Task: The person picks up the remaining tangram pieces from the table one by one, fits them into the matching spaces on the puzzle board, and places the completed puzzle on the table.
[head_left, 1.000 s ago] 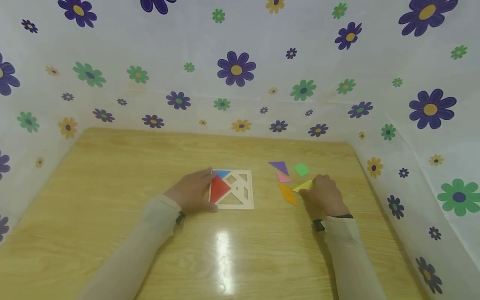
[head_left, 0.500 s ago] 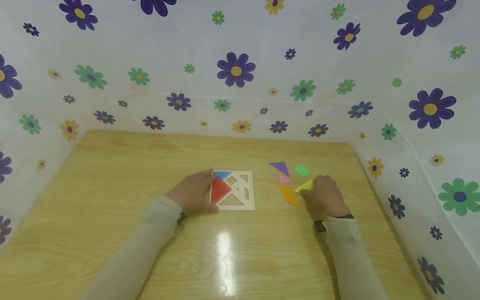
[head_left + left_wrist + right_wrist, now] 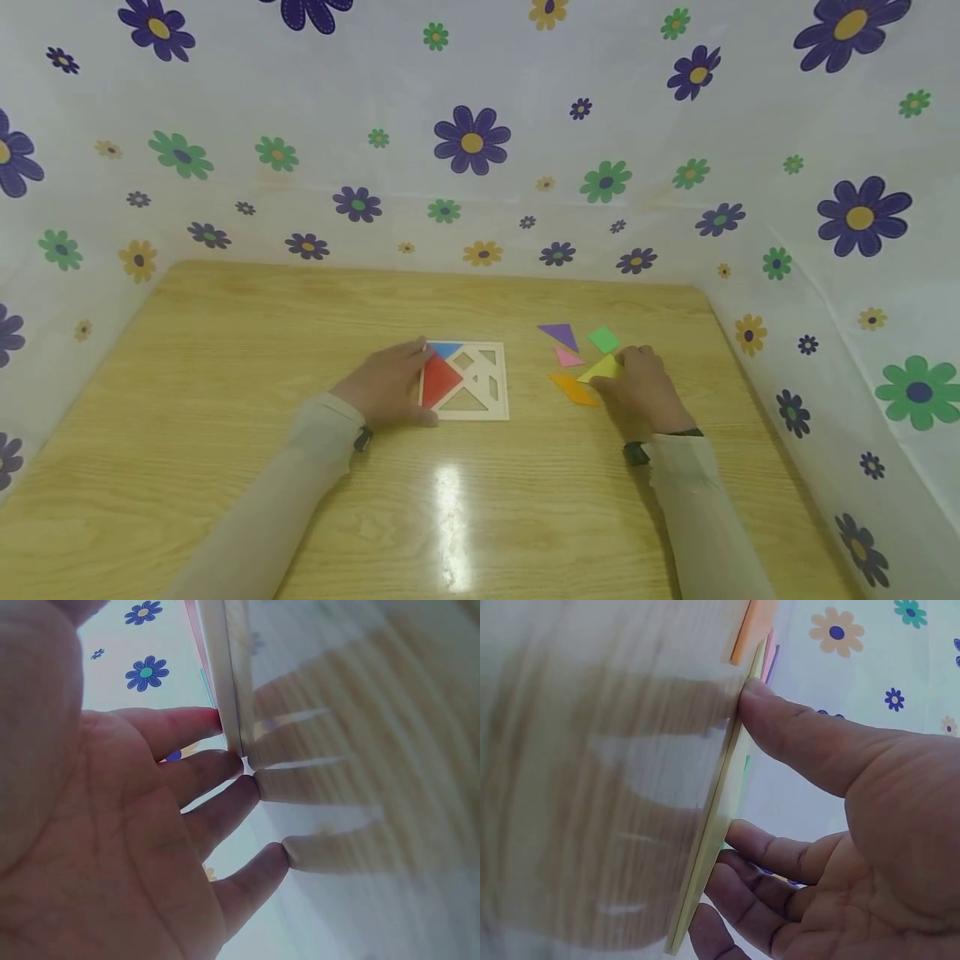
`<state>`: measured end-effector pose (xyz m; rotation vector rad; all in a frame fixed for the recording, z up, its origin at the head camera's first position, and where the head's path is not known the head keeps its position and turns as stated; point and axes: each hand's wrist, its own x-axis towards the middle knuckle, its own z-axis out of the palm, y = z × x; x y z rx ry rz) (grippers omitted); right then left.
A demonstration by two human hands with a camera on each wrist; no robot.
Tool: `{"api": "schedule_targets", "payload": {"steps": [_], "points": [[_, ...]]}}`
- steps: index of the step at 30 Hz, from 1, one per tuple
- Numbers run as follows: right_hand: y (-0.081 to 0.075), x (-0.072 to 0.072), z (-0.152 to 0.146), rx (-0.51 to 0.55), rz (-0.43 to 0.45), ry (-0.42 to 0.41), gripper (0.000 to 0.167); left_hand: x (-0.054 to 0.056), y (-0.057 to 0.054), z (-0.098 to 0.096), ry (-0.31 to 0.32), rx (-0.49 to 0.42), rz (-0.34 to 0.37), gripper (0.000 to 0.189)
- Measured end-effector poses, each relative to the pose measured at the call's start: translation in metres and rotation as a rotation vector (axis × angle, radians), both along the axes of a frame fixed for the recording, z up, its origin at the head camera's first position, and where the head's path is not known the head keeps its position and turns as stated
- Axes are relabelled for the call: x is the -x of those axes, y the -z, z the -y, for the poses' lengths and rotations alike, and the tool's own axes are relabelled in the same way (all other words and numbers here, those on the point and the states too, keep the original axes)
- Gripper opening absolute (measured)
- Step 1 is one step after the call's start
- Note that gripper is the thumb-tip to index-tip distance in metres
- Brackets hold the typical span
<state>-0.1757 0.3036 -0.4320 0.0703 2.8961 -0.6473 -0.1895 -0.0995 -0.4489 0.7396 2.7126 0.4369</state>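
My left hand point(image 3: 386, 382) holds the left side of a white tangram frame point(image 3: 504, 379), with fingers at its upper left corner and the thumb at its lower left. A red triangle point(image 3: 441, 379) and a blue triangle point(image 3: 446, 349) lie in the frame; its other cutouts show bare wood. In the left wrist view the fingertips point(image 3: 244, 787) touch the frame edge and tabletop. To the right, my right hand point(image 3: 645, 387) grips a yellow triangle point(image 3: 602, 368) by its edges, flat on the table; the right wrist view shows the thumb point(image 3: 795, 735) on one end and fingers along its side.
Near the right hand lie an orange parallelogram point(image 3: 574, 390), a pink triangle point(image 3: 567, 357), a purple triangle point(image 3: 562, 335) and a green square point(image 3: 603, 339). Flower-printed white cloth point(image 3: 405, 167) stands round the back and sides of the wooden table point(image 3: 300, 317).
My right hand has slid the yellow triangle a little left and turned it. The orange parallelogram has rotated to lie flatter across. The left hand and frame stay put.
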Motion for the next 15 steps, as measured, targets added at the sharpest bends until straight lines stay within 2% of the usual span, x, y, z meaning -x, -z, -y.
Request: {"api": "schedule_targets", "payload": {"steps": [7, 15], "points": [[0.0040, 0.0030, 0.0021, 0.017, 0.007, -0.010, 0.067, 0.0015, 0.0030, -0.0010, 0.004, -0.004, -0.008, 0.112], [0.0083, 0.0069, 0.0055, 0.036, -0.013, -0.030, 0.064, 0.0014, 0.0024, -0.0010, 0.004, 0.004, -0.012, 0.112]]}}
